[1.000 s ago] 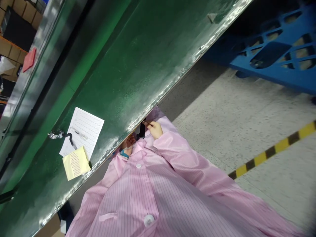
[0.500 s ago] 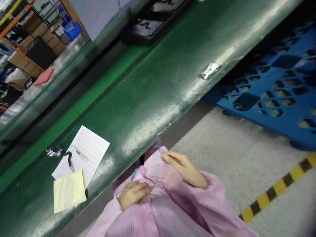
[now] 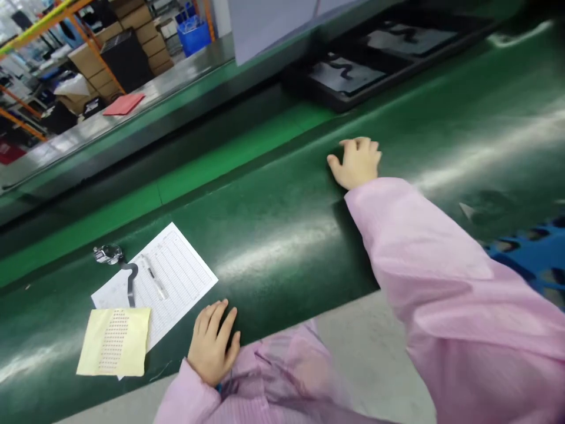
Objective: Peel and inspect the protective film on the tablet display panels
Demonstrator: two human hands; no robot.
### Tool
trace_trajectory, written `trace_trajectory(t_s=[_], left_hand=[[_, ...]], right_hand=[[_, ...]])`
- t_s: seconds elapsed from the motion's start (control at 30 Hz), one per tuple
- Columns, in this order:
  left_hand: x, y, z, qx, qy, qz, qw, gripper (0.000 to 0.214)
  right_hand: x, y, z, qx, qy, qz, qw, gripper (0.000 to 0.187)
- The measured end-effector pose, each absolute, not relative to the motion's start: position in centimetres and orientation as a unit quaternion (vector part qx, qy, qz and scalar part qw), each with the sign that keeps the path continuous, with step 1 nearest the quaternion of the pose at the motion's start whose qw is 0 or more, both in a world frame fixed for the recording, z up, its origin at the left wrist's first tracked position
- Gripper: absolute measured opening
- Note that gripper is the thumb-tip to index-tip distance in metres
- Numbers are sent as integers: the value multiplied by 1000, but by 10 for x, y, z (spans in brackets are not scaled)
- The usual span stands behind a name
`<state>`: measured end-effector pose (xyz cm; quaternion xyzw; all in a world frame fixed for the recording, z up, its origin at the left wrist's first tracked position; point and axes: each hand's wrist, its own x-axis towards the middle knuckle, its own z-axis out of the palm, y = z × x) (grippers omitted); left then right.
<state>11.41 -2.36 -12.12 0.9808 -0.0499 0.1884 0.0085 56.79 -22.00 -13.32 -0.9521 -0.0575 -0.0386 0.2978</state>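
Observation:
My left hand [image 3: 213,344] lies flat on the near edge of the green table [image 3: 282,235], fingers stretched out, just right of a white lined sheet [image 3: 168,280]. A yellow sheet [image 3: 115,341] overlaps that sheet's lower left corner. My right hand [image 3: 356,162] is stretched far out over the green surface, palm down, fingers curled at the tips, holding nothing I can see. It rests a little short of a black tray [image 3: 379,53]. Both arms wear pink striped sleeves.
A small metal clip [image 3: 107,254] with a dark strap [image 3: 130,281] and a pen [image 3: 155,282] lie on the white sheet. A brighter green belt [image 3: 185,176] runs behind. Cardboard boxes [image 3: 97,59], a blue bin [image 3: 193,32] and a blue pallet [image 3: 536,259] surround the table.
The view swung up from my lap to the table. My left hand rose from my coat onto the table edge. My right hand left my chest and reached far forward over the green surface.

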Motion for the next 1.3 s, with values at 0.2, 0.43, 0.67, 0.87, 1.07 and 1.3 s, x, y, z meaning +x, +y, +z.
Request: trace_trajectory(t_s=[0.2, 0.43, 0.67, 0.87, 1.07, 1.3], left_hand=[[115, -34, -114, 978, -7, 204, 48, 30], [110, -43, -114, 977, 38, 203, 45, 33], [110, -46, -115, 973, 42, 222, 40, 36], [110, -43, -124, 967, 37, 243, 61, 37], [105, -37, -133, 959, 1, 259, 116, 42], [99, -30, -122, 931, 81, 221, 280, 49]], right_hand=[[670, -188, -137, -971, -39, -102, 212, 85], [719, -181, -130, -974, -30, -117, 193, 73], [670, -191, -139, -895, -188, -284, 287, 73], [565, -205, -159, -847, -215, -386, 295, 99], [361, -233, -145, -819, -268, -399, 312, 33], [162, -172, -129, -802, -390, -201, 404, 33]])
